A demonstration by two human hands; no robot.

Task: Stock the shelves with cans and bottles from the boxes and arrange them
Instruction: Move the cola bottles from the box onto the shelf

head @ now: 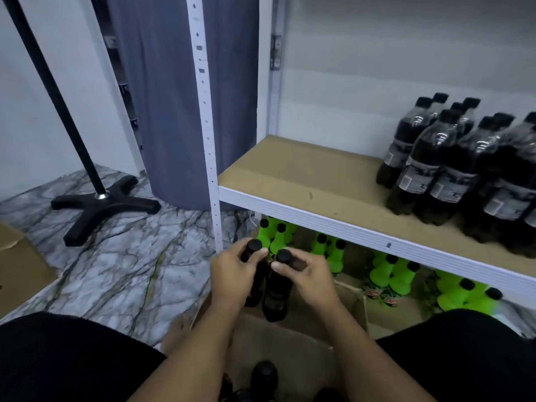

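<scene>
the left hand (232, 275) grips one dark bottle (255, 274) by its neck; the right hand (309, 275) grips a second dark bottle (277, 291) beside it, both upright above the open box (290, 343); more dark bottles (464, 169) stand on the shelf (304, 181); green bottles (388, 274) below it.

Bare forearms, black shorts (58, 358)

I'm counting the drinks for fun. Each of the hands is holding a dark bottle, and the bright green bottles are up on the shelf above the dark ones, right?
Not quite. The head view shows the green bottles on the level below the shelf board, while the dark bottles stand on top of it. The rest holds: the left hand and right hand each hold a dark bottle.
</scene>
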